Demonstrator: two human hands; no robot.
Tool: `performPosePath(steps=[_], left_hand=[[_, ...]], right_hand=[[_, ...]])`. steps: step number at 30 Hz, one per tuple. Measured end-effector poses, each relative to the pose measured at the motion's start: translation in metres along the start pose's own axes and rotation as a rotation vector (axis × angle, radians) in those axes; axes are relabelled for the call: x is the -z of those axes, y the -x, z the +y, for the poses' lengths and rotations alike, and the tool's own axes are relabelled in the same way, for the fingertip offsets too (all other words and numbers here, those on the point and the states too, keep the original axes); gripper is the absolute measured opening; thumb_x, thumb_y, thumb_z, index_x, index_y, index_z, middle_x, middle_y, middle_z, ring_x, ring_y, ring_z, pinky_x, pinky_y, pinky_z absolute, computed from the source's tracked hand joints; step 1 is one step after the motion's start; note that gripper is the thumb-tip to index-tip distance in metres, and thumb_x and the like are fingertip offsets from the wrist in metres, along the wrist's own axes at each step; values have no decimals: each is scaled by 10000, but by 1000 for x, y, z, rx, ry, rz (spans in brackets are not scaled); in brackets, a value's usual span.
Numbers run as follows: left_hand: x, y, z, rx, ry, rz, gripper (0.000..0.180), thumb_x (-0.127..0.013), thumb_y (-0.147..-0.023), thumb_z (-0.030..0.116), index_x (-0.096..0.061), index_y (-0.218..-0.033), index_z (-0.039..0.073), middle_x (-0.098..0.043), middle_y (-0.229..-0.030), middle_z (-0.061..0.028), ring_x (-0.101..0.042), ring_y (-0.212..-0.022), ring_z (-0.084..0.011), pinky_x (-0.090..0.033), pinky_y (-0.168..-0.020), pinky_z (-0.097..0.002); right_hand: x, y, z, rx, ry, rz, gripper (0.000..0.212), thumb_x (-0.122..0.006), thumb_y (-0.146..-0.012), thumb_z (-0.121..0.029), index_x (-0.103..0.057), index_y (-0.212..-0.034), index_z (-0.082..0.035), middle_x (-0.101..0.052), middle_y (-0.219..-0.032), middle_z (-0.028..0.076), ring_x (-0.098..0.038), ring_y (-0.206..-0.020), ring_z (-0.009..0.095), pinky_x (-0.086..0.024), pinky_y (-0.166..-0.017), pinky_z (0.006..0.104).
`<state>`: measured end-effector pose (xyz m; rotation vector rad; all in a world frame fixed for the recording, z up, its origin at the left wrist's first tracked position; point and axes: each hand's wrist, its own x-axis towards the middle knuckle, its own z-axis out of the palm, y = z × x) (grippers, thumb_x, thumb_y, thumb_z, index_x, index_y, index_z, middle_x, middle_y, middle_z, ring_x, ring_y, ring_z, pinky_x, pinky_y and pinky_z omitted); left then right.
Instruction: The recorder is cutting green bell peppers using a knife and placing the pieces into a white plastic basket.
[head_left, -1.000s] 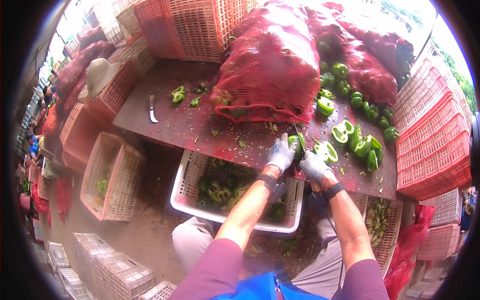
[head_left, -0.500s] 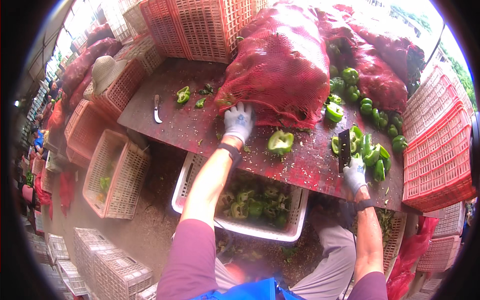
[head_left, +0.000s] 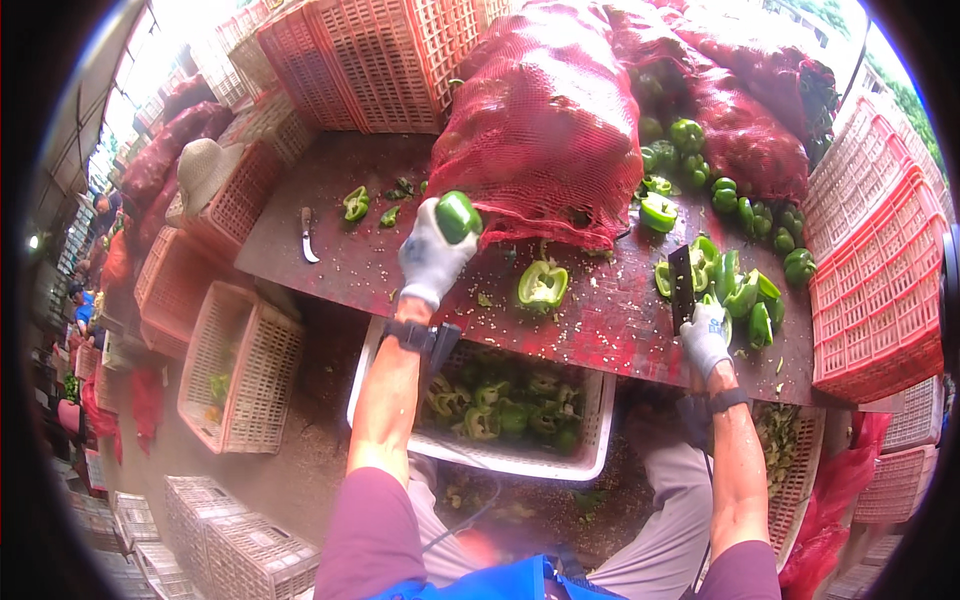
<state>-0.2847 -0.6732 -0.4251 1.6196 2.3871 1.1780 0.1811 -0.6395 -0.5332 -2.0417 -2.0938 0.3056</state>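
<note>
My gloved left hand [head_left: 432, 255] grips a whole green bell pepper [head_left: 459, 217] above the table, in front of a full red mesh sack [head_left: 550, 120]. In my gloved right hand [head_left: 707, 338] is a cleaver [head_left: 683, 284], its dark blade upright over the tabletop. Cut green pepper pieces [head_left: 741, 297] lie close beside that hand. Between my hands a pepper half [head_left: 542, 286] rests with its cut face up. Below the table edge, a white crate [head_left: 594, 455] contains several cut peppers.
On the table's left lies a small curved knife [head_left: 308, 238] near pepper scraps [head_left: 356, 204]. Several whole peppers [head_left: 783, 240] lie at right below another mesh sack [head_left: 745, 150]. Red crates [head_left: 880, 290] flank the table's right end. A pale crate [head_left: 245, 370] stands on the floor at left.
My left hand has drawn back from the mesh sack's lower edge and now holds a whole bell pepper. The right hand keeps the cleaver in nearly the same place.
</note>
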Motion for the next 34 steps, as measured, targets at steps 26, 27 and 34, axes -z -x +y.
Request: performPosePath(steps=[26,27,34], left_hand=[[-170,164,106,-289,283,-533,853,-819,-830,242,-384,-1538,47,-531,-1451,-237,-544,-1329,-391,-457,-1109,-441],[-165,157,110,-289,268,-558,848,-813,-829,237,-386,-1536,46,-534,-1446,-237,-548,-1321,-393,-461,-1105,-443],[-166,158,123,-298,182,-616,846,-787,-815,202,-377,-1544,76,-493,-1502,-191,-564,-1307,-385,-480,-1092,-449]], right_hand=[[60,126,-86,-34,-105,-97,237,-528,-954,-174,-551,-1134,-21,-713,-902,287,-696,-898,480,-533,-810,577],[62,122,-89,-23,-106,-105,241,-531,-952,-172,-552,-1133,-15,-715,-909,287,-698,-903,478,-535,-816,573],[30,56,-73,10,-101,-209,309,-556,-925,-171,-565,-1177,7,-714,-997,299,-698,-976,460,-540,-864,542]])
